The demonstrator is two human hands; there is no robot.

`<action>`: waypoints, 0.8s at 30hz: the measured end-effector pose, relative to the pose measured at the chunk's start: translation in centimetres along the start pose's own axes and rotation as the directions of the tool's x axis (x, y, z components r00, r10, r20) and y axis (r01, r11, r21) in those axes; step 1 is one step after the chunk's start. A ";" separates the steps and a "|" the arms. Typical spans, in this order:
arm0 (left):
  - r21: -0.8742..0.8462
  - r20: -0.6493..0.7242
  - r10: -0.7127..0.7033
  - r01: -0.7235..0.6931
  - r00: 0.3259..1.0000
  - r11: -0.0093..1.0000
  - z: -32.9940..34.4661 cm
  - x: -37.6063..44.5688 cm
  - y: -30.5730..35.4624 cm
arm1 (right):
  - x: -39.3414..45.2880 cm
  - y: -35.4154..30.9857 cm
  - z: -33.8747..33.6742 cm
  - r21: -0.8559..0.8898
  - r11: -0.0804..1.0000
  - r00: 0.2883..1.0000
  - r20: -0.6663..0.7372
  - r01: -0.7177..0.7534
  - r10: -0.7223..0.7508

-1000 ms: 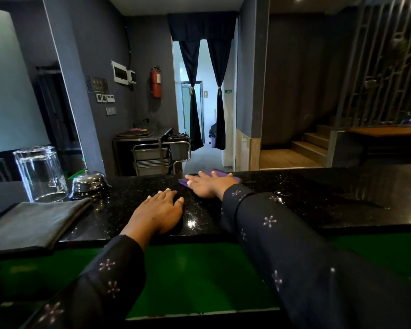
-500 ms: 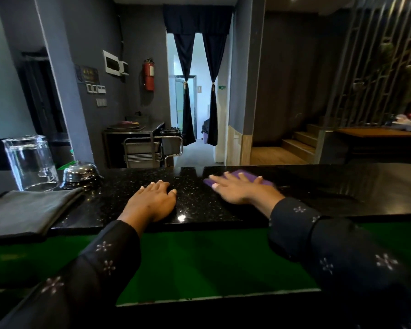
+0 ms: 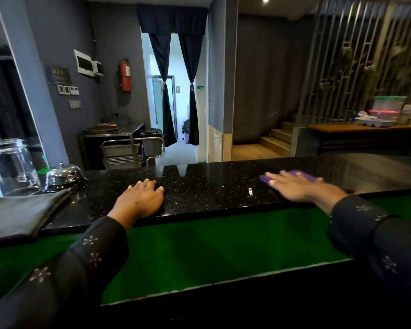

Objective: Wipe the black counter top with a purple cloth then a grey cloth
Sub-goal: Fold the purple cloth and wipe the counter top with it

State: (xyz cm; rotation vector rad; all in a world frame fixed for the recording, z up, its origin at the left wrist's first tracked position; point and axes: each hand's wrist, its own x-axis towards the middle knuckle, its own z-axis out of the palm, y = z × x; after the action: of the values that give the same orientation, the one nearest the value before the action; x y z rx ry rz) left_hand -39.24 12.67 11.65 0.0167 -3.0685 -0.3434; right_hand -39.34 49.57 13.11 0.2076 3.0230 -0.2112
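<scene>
While the left hand [image 3: 141, 198] rests flat at centre frame, the right hand [image 3: 299, 186] presses the purple cloth [image 3: 301, 175], fingers extended, at right on the black counter top [image 3: 211, 186].

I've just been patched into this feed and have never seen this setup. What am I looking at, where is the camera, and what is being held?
There is no machine here: a person works with bare hands, and the single picture comes from a wide-angle camera worn on their head, looking forward and down. In front is a black counter top. The right hand lies flat on a purple cloth, pressing it to the counter rather than gripping it. The left hand rests flat on the bare counter near its front edge and holds nothing. At far left lie a folded grey cloth, untouched, a metal bell and an upturned glass.
</scene>
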 end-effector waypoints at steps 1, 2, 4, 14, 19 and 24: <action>0.002 0.002 0.002 -0.002 1.000 1.000 0.0 0.0 0.0 | 0.1 1.5 -0.2 0.007 0.998 0.998 -0.009 -0.067 0.067; 0.004 0.003 0.004 -0.004 1.000 1.000 0.1 0.1 0.0 | 0.0 2.4 -0.3 0.005 0.994 0.994 -0.011 -0.109 0.109; 0.008 -0.003 0.003 -0.003 1.000 1.000 0.1 0.2 0.1 | -0.3 2.2 -0.3 -0.011 0.991 0.991 -0.009 -0.133 0.133; -0.029 -0.020 -0.007 0.007 1.000 1.000 -0.3 -0.1 0.3 | -3.6 -13.0 2.2 -0.010 0.924 0.923 0.067 0.382 -0.380; -0.085 -0.127 0.063 -0.074 0.990 0.994 -0.9 -2.2 1.0 | -3.5 -9.3 1.5 0.037 0.884 0.879 0.087 0.467 -0.468; 0.207 -0.249 0.101 -0.049 0.963 0.977 -2.1 -3.9 4.0 | 0.0 3.4 -0.4 0.057 0.956 0.957 0.016 0.288 -0.289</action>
State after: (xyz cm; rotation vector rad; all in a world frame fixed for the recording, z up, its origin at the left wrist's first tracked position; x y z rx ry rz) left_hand -35.28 16.19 14.39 -0.0435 -2.8207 -0.0243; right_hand -38.85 53.00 13.10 -0.2338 3.0126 -0.3164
